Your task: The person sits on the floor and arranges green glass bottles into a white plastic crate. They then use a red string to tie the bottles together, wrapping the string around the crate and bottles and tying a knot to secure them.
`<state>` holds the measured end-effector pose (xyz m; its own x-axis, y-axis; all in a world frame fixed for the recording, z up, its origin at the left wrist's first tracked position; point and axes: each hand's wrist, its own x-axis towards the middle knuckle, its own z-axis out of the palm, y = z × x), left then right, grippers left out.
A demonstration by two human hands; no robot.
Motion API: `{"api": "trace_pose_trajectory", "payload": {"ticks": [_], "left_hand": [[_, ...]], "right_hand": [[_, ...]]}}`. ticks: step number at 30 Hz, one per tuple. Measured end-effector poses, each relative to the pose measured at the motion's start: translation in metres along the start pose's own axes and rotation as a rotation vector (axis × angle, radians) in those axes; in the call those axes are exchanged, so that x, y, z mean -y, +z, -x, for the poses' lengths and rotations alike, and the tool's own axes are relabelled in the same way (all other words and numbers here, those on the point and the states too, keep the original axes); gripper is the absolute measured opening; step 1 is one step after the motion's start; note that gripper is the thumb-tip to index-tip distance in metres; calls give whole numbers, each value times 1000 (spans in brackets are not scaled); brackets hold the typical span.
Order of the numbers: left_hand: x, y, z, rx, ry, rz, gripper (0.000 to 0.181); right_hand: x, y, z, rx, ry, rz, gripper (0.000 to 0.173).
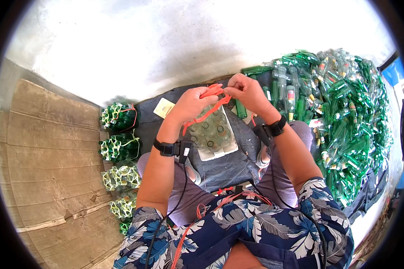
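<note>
A bunched red-orange plastic strap (207,115) stretches between my hands, above a cluster of clear glass bottles (211,132). My left hand (194,103) pinches the folded strap between thumb and fingers. At the strap's upper right end, my right hand (247,91) grips it with bent fingers, close to the left fingertips. The bottles stand upright with open mouths on a white board (219,154) between my feet. Part of the cluster is hidden behind my left hand and the strap.
A large heap of green and clear bottles (343,111) lies on my right. Along the left stand tied bundles of green bottles (119,116) and clear bottles (121,177), beside a cardboard sheet (54,168). More strap (229,201) lies across my lap. Behind is a white wall (128,43).
</note>
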<state>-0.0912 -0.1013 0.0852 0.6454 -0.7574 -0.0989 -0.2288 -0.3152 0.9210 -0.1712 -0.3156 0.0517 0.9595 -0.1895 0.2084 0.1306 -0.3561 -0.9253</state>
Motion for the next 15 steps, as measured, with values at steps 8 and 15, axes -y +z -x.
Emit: {"api": "trace_pose_trajectory", "payload": {"ticks": [8, 15], "left_hand": [[33, -62, 4, -282, -104, 425, 29], [48, -117, 31, -655, 64, 692, 22]], "right_hand": [[-22, -64, -21, -102, 19, -74, 12], [-24, -105, -23, -242, 93, -47, 13]]}}
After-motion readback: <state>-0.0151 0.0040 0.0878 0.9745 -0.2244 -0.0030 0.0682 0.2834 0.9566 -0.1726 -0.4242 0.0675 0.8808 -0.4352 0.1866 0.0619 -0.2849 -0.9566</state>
